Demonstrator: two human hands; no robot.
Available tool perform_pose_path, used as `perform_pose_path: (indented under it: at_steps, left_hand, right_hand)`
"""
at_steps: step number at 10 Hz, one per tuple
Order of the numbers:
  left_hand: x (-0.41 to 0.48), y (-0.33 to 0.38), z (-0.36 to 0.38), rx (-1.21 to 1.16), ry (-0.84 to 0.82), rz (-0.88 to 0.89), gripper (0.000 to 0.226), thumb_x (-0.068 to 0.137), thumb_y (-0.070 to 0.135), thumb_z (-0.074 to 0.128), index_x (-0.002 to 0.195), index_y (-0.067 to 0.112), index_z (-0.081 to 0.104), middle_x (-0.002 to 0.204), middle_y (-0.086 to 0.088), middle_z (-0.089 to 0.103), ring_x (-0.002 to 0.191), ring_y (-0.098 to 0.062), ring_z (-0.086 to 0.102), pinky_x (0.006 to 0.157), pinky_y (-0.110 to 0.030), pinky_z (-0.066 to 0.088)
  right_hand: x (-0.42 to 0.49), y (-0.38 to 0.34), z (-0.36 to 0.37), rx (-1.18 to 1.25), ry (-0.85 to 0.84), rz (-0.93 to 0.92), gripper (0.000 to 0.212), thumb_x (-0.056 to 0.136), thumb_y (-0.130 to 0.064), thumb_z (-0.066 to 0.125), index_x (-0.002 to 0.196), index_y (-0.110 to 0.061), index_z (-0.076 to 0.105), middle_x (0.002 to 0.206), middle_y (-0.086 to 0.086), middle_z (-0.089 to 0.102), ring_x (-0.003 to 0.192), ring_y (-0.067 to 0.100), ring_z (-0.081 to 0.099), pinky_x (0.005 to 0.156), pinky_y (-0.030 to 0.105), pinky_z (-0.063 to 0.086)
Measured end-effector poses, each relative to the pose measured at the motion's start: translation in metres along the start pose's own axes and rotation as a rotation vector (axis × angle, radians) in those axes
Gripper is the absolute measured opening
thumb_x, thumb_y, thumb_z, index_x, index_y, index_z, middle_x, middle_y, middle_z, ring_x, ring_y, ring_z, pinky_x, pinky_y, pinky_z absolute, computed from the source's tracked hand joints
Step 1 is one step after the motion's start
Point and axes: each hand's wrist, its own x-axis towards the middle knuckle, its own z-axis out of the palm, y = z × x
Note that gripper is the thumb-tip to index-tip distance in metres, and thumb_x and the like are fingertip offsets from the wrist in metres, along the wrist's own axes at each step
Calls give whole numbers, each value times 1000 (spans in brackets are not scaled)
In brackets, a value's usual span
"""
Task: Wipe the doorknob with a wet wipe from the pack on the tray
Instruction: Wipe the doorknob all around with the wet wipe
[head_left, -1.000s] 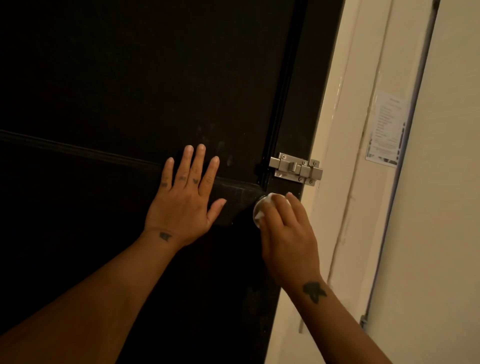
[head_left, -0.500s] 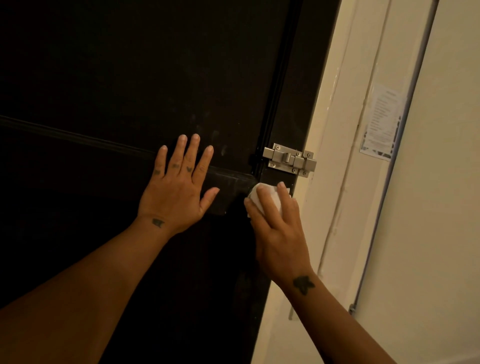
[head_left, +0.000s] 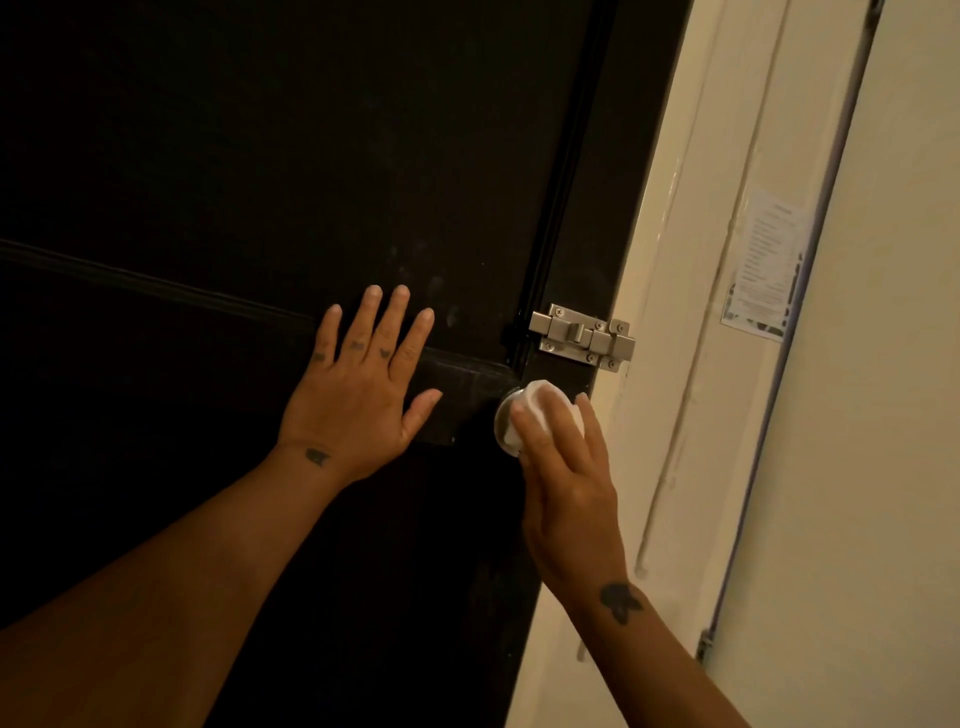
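Note:
A round metal doorknob sits near the right edge of a dark door; only its left rim shows. My right hand is wrapped over the knob and presses a white wet wipe against it. My left hand lies flat on the door to the left of the knob, fingers spread, holding nothing. The pack and the tray are out of sight.
A silver slide bolt is fixed just above the knob at the door's edge. To the right stand a cream door frame and wall, with a printed paper notice stuck on it.
My right hand has shifted on the knob with the wipe, and the knob's left rim now shows beside it. My left hand stays flat on the door.

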Motion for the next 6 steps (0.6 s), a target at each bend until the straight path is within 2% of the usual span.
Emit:
perform_pose_path:
  at_steps: [1, 2, 3, 4, 5, 6]
  left_hand:
    - [0, 0, 0, 10, -2, 2, 68, 87, 50, 19, 143, 12, 15, 151, -19, 26, 139, -37, 25, 110, -53, 17]
    - [0, 0, 0, 3, -11, 5, 69, 87, 50, 19, 144, 12, 17, 151, -19, 24, 139, -37, 23, 110, -53, 17]
    - [-1, 0, -1, 4, -19, 5, 69, 87, 50, 19, 144, 12, 17, 151, -19, 25, 139, -37, 23, 110, -53, 17]
    - [0, 0, -1, 12, -22, 10, 69, 87, 50, 18, 144, 12, 19, 151, -18, 26, 139, -37, 24, 110, -53, 18]
    - [0, 0, -1, 8, -15, 15, 68, 87, 50, 20, 143, 12, 18, 151, -19, 26, 138, -38, 24, 109, -54, 19]
    - [0, 0, -2, -8, -21, 20, 68, 87, 49, 20, 144, 11, 22, 151, -19, 26, 138, -39, 24, 109, -55, 20]
  right_hand:
    - [15, 2, -5, 63, -67, 33, 44, 87, -34, 33, 123, -15, 50, 131, 14, 50, 127, 34, 35, 102, 42, 31]
    - [27, 9, -11, 369, -59, 165, 30, 93, -24, 37, 117, -17, 54, 116, 5, 58, 109, 17, 52, 92, 23, 43]
    - [20, 10, -15, 491, 32, 234, 29, 94, -12, 40, 119, -16, 54, 117, 3, 59, 109, 11, 53, 91, 18, 44]
    - [3, 4, -11, 407, 54, 206, 41, 90, -6, 46, 129, -20, 42, 135, 7, 48, 126, 16, 41, 105, 22, 34]
    - [7, 2, -10, 328, 0, 197, 45, 88, -4, 49, 130, -20, 41, 139, 6, 43, 130, 20, 35, 107, 32, 30]
    - [25, 5, -17, 469, -27, 275, 32, 91, -8, 45, 121, -16, 53, 129, 6, 54, 120, 14, 46, 101, 25, 38]
